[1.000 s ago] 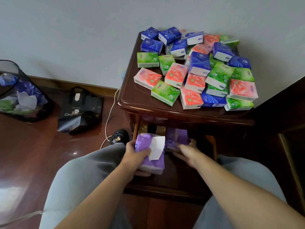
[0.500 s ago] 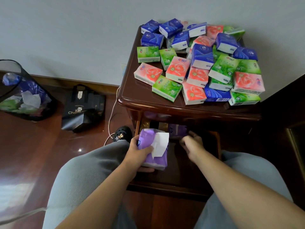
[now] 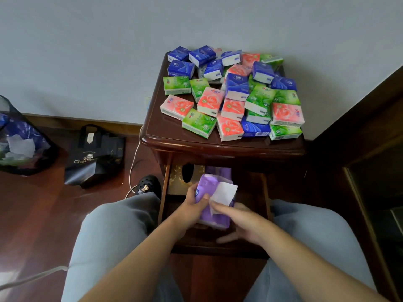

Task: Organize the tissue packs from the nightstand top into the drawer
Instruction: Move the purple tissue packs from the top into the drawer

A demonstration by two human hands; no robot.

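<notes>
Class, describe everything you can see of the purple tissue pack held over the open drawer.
The purple tissue pack is a soft, glossy plastic-wrapped pack with a white tissue sheet sticking out of its top. It is held tilted above the open drawer. The left hand grips its left side; the right hand touches its lower right.

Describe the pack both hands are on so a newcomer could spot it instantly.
Find the dark wooden nightstand against the wall, then look below its top to the open drawer. There the left hand grips a purple tissue pack, with the right hand at its loose white sheet. It is the only purple pack out in hand; the pile above is blue, green and pink.
</notes>
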